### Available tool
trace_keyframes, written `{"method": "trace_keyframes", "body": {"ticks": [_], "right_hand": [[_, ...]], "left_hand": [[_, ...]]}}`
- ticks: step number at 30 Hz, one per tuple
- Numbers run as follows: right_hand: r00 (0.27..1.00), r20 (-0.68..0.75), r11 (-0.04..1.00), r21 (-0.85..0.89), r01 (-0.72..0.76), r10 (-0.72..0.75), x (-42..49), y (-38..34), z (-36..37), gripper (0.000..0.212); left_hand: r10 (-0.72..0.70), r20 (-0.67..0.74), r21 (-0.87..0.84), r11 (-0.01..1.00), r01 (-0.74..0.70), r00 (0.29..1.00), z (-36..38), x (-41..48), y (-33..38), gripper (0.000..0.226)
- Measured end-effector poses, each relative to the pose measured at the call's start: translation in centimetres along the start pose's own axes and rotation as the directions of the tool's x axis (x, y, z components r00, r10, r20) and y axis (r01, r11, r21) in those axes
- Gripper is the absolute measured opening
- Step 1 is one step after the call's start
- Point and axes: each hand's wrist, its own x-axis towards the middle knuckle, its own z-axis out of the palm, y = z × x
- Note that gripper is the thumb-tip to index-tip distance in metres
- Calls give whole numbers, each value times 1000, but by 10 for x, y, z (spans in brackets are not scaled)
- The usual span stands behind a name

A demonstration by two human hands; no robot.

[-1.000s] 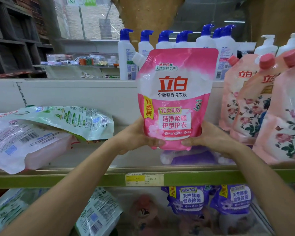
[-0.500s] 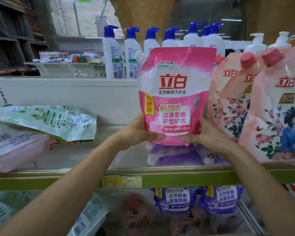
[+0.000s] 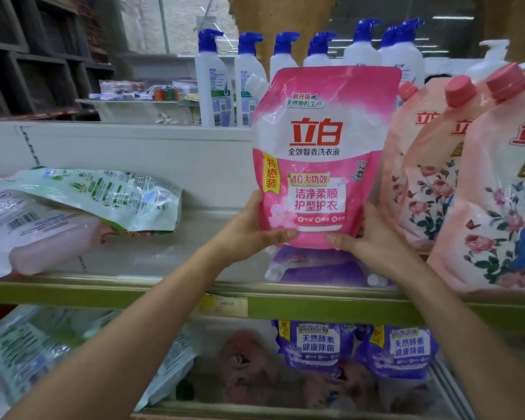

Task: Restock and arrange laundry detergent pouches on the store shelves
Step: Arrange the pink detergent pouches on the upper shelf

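Between both hands (image 3: 315, 237), gripped at its base, stands the pink pouch (image 3: 319, 159).

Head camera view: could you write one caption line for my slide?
Left hand and right hand hold a pink detergent pouch upright over a lying purple pouch on the shelf.

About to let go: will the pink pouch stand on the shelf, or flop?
Probably floppy: the pink pouch is soft film, gripped at its base by left hand and right hand. Likely unsteady if set on the purple pouch beneath.
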Motion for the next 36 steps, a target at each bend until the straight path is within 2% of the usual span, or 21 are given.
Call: {"method": "trace_keyframes", "body": {"ticks": [5, 14, 22, 27, 30, 34, 36], "right_hand": [[999, -8, 998, -50, 38, -38, -6, -3, -1, 55], [996, -86, 989, -143, -37, 25, -1, 6, -1, 46], [995, -104, 982, -186, -28, 8, -6, 2, -2, 51], [978, -207, 962, -269, -43, -14, -8, 4, -1, 54], [965, -256, 936, -349, -35, -59, -11, 1, -3, 55], [945, -297, 879, -477, -24, -135, -13, -1, -1, 34], [948, -274, 882, -471, 16, -164, -14, -2, 0, 24]], "left_hand": [[21, -37, 105, 994, -18, 999, 4, -8, 2, 68], [53, -106, 276, 961, -22, 993, 10, -8, 8, 74], [53, -100, 320, 947, -19, 994, 9, -10, 8, 75], [104, -82, 313, 947, -73, 991, 7, -13, 7, 73], [141, -136, 343, 935, -87, 981, 4, -15, 7, 63], [179, -196, 418, 905, -83, 964, 3, -19, 12, 57], [216, -209, 478, 873, -93, 954, 5, -21, 13, 57]]}}
